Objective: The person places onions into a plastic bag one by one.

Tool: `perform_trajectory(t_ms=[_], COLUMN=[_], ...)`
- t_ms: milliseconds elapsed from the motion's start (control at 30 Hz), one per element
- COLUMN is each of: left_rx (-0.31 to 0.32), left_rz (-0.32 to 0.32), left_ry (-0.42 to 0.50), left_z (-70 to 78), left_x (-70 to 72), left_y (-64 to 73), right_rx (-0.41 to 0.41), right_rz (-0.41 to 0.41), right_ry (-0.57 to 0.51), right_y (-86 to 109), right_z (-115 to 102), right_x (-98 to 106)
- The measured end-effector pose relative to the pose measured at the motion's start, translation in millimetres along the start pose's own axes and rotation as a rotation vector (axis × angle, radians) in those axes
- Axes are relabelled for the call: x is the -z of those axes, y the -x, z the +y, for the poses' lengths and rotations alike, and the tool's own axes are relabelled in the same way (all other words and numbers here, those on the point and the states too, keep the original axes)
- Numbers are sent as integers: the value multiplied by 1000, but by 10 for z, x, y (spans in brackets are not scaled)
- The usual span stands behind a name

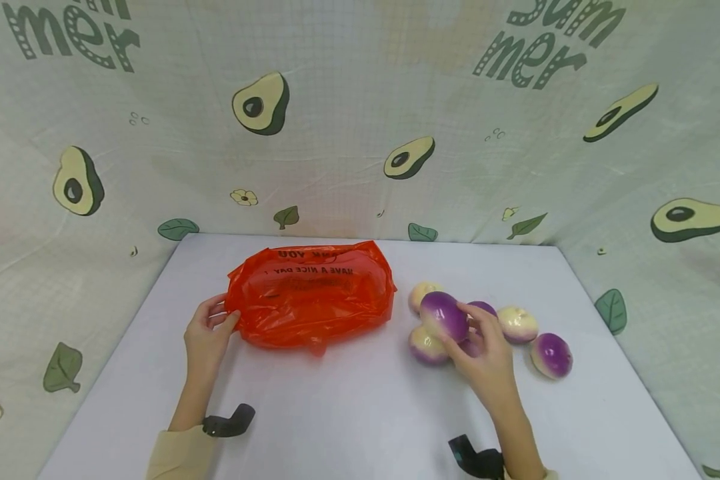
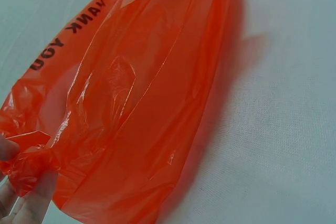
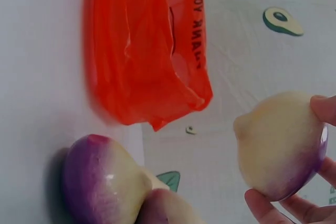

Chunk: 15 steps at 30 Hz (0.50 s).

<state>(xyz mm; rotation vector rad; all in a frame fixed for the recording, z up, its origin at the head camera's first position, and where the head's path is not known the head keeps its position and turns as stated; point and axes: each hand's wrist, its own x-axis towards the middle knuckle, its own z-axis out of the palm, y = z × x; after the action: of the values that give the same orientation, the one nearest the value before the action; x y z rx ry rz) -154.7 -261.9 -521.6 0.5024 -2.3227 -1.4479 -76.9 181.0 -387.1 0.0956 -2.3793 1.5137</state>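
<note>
A red plastic bag (image 1: 312, 303) with dark printed lettering lies on its side on the white table, its mouth partly spread. At its left end my left hand (image 1: 211, 333) pinches the plastic; in the left wrist view the bunched film of the bag (image 2: 136, 103) shows between thumb and fingers. My right hand (image 1: 485, 353) grips a purple and cream turnip (image 1: 443, 315) above the others. The right wrist view shows this turnip (image 3: 278, 145) clear of the table, fingertips around its side. Beneath and beside it lie several more turnips, including one (image 1: 427, 347) partly covered.
To the right of my right hand lie a pale turnip (image 1: 519, 325) and a purple one (image 1: 552, 355). A cloth (image 1: 336, 167) printed with avocados and leaves hangs behind the table and at its sides. The table (image 1: 336, 420) extends toward me.
</note>
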Motion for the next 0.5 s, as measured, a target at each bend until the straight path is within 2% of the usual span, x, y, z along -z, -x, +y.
perform_trajectory(t_ms=[133, 200, 267, 367, 500], left_rx=[33, 45, 47, 61, 70], left_rz=[-11, -23, -36, -46, -56], left_ry=[-1, 16, 26, 27, 19], left_z=[414, 629, 784, 882, 893], left_x=[98, 147, 185, 212, 219], left_y=[192, 288, 356, 399, 407], right_rx=[22, 10, -15, -30, -13], right_rz=[-49, -79, -119, -160, -194], right_ry=[-6, 8, 7, -22, -32], right_y=[-94, -141, -186, -252, -338], right_z=[-26, -42, -60, -85, -120], right_x=[-140, -212, -284, -397, -549])
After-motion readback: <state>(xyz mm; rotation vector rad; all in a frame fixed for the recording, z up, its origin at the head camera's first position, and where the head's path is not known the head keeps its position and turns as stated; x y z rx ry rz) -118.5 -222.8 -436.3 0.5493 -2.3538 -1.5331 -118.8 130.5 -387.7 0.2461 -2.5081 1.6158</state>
